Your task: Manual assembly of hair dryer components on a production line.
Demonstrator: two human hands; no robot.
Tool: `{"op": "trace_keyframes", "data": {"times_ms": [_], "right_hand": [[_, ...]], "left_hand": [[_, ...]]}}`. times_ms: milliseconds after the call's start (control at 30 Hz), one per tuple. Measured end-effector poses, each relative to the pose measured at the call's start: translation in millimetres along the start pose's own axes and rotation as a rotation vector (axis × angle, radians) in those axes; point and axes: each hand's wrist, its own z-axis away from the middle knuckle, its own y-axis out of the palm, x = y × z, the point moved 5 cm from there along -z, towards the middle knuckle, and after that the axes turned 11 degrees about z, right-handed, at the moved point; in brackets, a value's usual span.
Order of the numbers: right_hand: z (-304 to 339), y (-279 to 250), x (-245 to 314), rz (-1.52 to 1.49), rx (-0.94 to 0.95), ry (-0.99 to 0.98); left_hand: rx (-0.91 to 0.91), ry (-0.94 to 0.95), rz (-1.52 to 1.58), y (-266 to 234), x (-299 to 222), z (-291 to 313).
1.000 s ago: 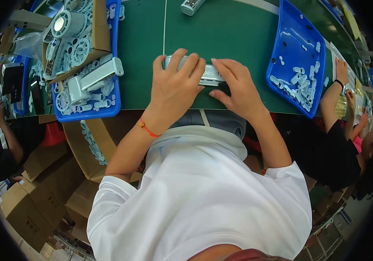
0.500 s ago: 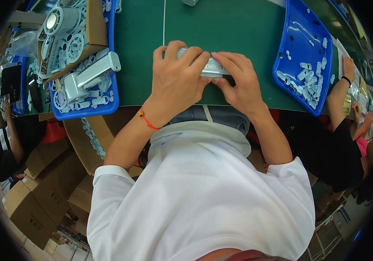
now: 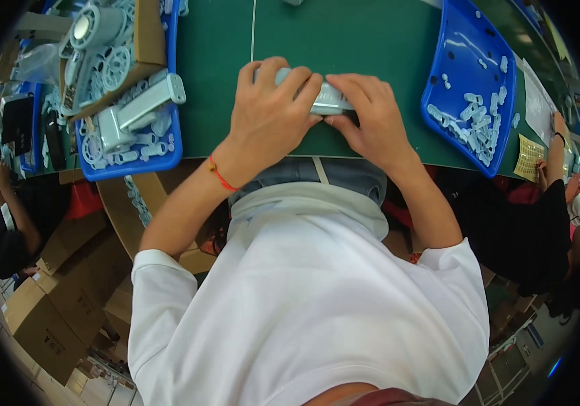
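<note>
Both hands grip a pale grey-blue plastic housing (image 3: 331, 101) with a rounded edge, held low over the green table (image 3: 344, 34) near its front edge. My left hand (image 3: 273, 108) wraps over its left part, fingers curled across the top. At the other end, my right hand (image 3: 371, 118) pinches it, thumb below and fingers above. Much of the housing is hidden under the fingers. A blue tray (image 3: 131, 169) to the left bears loose pale plastic parts and a long pale housing (image 3: 151, 105). To the right stands another blue tray (image 3: 429, 88) with small pale clips (image 3: 483, 128).
An open cardboard box (image 3: 149, 40) full of round pale parts rests on the left tray. Part of a pale piece (image 3: 293, 2) shows at the far edge of view. A co-worker's arm (image 3: 556, 149) reaches by a yellow sheet (image 3: 529, 159) on the right. Cardboard boxes (image 3: 67, 311) stand lower left.
The housing has tilted in my hands, so its printed face shows less. My hands have shifted slightly. On the right, the co-worker's arm has moved, and the yellow sheet now shows more.
</note>
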Motion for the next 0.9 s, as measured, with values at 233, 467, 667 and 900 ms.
{"op": "trace_keyframes", "data": {"times_ms": [233,467,667,900], "right_hand": [[-12,-24,12,-0.570,-0.120,0.201],[17,-101,-136,0.702,0.195,0.687],[37,-102,-159,0.518,0.232,0.674],[13,-105,-154,0.110,-0.144,0.757]], "left_hand": [[-0.490,-0.671,1.721,17,-5,-11],[-0.390,-0.577,0.563,-16,161,-181],[-0.070,-0.861,0.094,41,317,-245],[0.132,-0.248,0.263,110,128,-388]]}}
